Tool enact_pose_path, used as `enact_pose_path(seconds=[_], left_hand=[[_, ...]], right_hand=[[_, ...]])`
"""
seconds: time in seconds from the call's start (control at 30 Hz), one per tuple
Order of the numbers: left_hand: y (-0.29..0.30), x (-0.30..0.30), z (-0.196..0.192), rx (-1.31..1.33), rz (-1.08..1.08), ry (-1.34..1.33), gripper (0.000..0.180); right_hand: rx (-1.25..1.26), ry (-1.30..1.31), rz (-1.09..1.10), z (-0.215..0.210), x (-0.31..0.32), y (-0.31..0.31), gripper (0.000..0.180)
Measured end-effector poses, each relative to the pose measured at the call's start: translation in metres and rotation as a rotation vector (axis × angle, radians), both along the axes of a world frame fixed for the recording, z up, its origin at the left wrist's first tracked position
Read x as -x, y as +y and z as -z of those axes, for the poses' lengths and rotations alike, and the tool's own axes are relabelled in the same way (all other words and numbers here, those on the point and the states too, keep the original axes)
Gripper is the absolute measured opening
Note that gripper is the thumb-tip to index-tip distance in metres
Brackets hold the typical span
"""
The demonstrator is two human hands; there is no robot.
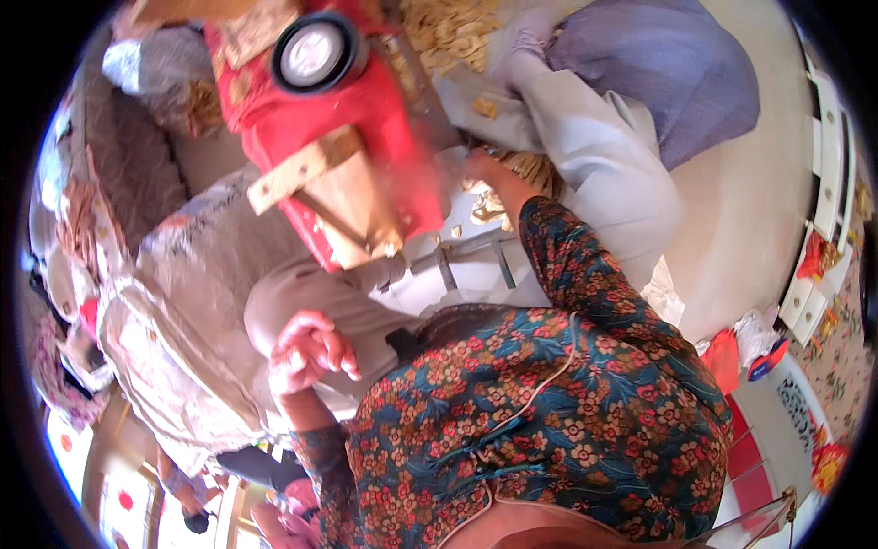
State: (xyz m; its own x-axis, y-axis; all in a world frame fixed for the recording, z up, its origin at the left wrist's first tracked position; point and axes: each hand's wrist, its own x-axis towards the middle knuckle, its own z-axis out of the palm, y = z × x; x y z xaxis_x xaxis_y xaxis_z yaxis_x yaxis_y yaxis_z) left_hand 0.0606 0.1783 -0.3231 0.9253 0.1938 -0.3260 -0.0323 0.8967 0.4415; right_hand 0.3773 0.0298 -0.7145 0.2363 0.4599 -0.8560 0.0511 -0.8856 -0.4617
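My left hand (311,352) is raised beside my bent knee, its fingers loosely curled and apart, and I see nothing in it. My right hand (477,172) reaches forward past the right edge of a red cloth (384,119). It is low beside a bundle of pale yellow-brown strips (530,172); its fingers are blurred and mostly hidden. On the cloth rests a wooden block (352,206) with a crosspiece (306,169) that has holes in it. A round black-rimmed container with a silvery white middle (314,57) stands farther up the cloth.
Pale yellow flat pieces (448,32) are heaped at the far side. A person in grey trousers (594,137) sits close on the right. A large whitish sack (192,302) lies left of me. White drawers (828,146) line the right side; people show at lower left.
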Motion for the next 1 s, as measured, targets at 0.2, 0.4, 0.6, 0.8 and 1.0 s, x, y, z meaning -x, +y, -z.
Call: enact_pose_path(seconds=[0.2, 0.4, 0.6, 0.8, 1.0], left_hand=[[-0.007, -0.001, -0.001, -0.04, -0.041, 0.024, 0.05], [-0.016, 0.004, -0.007, -0.13, -0.062, 0.103, 0.047], [-0.053, -0.012, -0.002, -0.198, -0.021, 0.308, 0.04], [-0.116, -0.033, 0.026, 0.003, -0.083, 0.448, 0.059], [-0.081, -0.035, 0.008, 0.687, -0.589, 0.058, 0.034]], right_hand=[[-0.403, -0.317, 0.575, -0.031, -0.004, 0.012, 0.018], [-0.212, -0.617, -0.87, -0.061, 0.018, 0.036, 0.029], [-0.582, -0.158, -0.857, -0.237, 0.07, 0.004, 0.027], [-0.977, 0.134, -0.667, -0.404, 0.107, -0.029, 0.024], [-0.968, 0.355, -0.953, -0.513, 0.106, -0.054, 0.019]])
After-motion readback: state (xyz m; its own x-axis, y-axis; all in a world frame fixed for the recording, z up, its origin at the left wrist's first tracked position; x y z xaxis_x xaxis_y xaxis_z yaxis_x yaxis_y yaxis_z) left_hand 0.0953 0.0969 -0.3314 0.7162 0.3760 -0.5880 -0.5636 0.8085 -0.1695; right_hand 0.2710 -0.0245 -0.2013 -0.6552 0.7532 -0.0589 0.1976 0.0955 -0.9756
